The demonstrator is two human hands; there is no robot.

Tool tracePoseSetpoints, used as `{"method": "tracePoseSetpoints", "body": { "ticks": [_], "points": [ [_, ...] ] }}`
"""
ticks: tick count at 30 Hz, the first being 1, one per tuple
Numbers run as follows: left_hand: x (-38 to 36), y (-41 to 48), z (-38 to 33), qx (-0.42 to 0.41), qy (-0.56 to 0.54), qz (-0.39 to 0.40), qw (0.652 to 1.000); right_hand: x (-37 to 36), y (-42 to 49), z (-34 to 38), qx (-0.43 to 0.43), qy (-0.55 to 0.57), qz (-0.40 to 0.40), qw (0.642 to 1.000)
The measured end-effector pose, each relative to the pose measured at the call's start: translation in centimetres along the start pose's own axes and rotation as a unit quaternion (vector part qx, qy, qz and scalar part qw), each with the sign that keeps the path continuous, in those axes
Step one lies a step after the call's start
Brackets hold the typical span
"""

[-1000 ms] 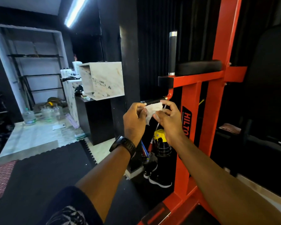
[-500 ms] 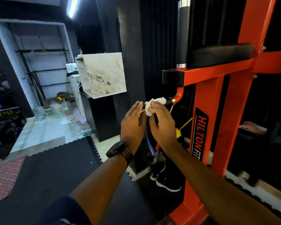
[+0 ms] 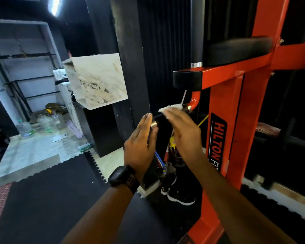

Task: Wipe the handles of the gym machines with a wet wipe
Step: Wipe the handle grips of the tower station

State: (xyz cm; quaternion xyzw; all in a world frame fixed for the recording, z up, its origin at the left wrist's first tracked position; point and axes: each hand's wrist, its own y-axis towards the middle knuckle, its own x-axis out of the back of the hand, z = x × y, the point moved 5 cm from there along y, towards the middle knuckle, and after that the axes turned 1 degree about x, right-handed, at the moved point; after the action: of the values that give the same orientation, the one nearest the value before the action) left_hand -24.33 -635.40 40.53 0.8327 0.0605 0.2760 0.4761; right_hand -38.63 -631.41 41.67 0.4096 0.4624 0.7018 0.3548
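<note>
Wipe [image 3: 172, 108] looks thin and floppy, right grip [image 3: 183, 132] presses it flat-fingered onto the stiff handle [image 3: 158, 119], left grip [image 3: 141, 147] open-palmed too.

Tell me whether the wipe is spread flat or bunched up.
Bunched: the wipe sits crumpled over the handle, pressed there by the flat right hand.

Glossy orange-painted metal frame [image 3: 236, 120]; matt black handle [image 3: 161, 118] with shiny metal collar; soft white wipe [image 3: 173, 108].
</note>
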Motion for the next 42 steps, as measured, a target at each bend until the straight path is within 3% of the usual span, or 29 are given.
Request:
{"method": "tracePoseSetpoints", "body": {
  "ticks": [2, 7, 10, 11, 14, 15, 18, 23, 28, 30, 34, 38, 40, 42],
  "points": [
    [0.1, 0.2, 0.1, -0.018, 0.009, -0.012, 1.000, 0.4, 0.2, -1.1, -0.058, 0.010, -0.048, 0.997],
    [-0.2, 0.1, 0.5, -0.055, -0.012, -0.041, 0.998, 0.0, -0.2, 0.4, 0.042, 0.013, 0.010, 0.999],
    [-0.3, 0.1, 0.5, -0.055, -0.014, -0.051, 0.997, 0.8, 0.2, -2.4, -0.109, 0.018, -0.076, 0.991],
    [-0.4, 0.1, 0.5, -0.064, -0.013, -0.053, 0.996, 0.4, -0.2, -1.6, -0.107, 0.004, -0.080, 0.991],
    [-0.5, 0.3, 0.7, -0.085, -0.022, -0.053, 0.995, -0.6, -1.2, 0.9, 0.009, -0.016, -0.035, 0.999],
    [-0.6, 0.3, 0.7, -0.083, -0.026, -0.054, 0.995, -0.2, -0.7, 0.2, -0.008, -0.013, -0.051, 0.999],
    [-0.5, 0.2, 0.6, -0.084, -0.041, -0.064, 0.994, 0.7, -0.3, -1.8, -0.214, 0.057, -0.146, 0.964],
    [-0.3, 0.4, 0.7, -0.105, -0.044, -0.071, 0.991, -0.6, -1.6, 1.1, -0.243, 0.110, -0.158, 0.951],
    [-0.5, 0.5, 0.7, -0.105, -0.049, -0.071, 0.991, -2.3, -3.0, 1.5, -0.413, 0.191, -0.189, 0.870],
    [-0.4, 0.4, 0.7, -0.101, -0.054, -0.066, 0.991, -3.0, -3.5, 3.2, -0.435, 0.260, -0.210, 0.836],
    [-0.4, 0.5, 0.6, -0.101, -0.052, -0.062, 0.992, -3.1, -2.7, 2.1, -0.507, 0.387, -0.300, 0.709],
    [-0.5, 0.5, 0.8, -0.104, -0.061, -0.060, 0.991, -4.3, -3.5, 4.4, -0.536, 0.513, -0.244, 0.625],
    [-0.5, 0.5, 0.8, -0.098, -0.058, -0.058, 0.992, -4.0, -3.3, 3.9, -0.548, 0.542, -0.263, 0.580],
    [-0.5, 0.5, 0.7, -0.102, -0.053, -0.054, 0.992, -3.8, -3.2, 3.8, -0.554, 0.554, -0.272, 0.558]
  ]
}}
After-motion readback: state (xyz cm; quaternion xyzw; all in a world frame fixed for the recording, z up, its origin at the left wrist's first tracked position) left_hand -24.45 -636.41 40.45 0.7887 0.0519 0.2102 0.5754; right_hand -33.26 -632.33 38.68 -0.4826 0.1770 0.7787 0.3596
